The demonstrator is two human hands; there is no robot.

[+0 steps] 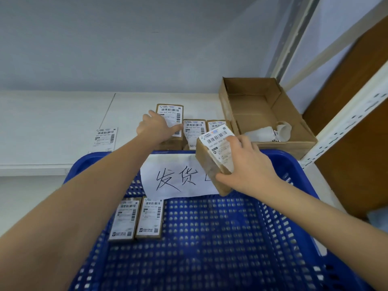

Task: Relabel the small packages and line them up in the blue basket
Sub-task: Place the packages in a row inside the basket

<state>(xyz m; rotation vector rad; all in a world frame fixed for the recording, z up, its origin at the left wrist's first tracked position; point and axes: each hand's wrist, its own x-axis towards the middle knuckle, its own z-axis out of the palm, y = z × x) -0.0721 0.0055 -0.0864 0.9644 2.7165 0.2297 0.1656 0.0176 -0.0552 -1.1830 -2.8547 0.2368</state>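
Packages are the work: the right hand (249,164) has its grip curled round one tilted brown package (212,162), label up, above the far rim of the blue basket (210,238). The left hand (156,128) rests on another package (170,122) on the white bench (52,127), its grip released, fingers extended. Two labelled packages (136,219) lie side by side in the basket. A loose label (104,139) lies on the bench; an open cardboard box (262,110) stands just behind the basket.
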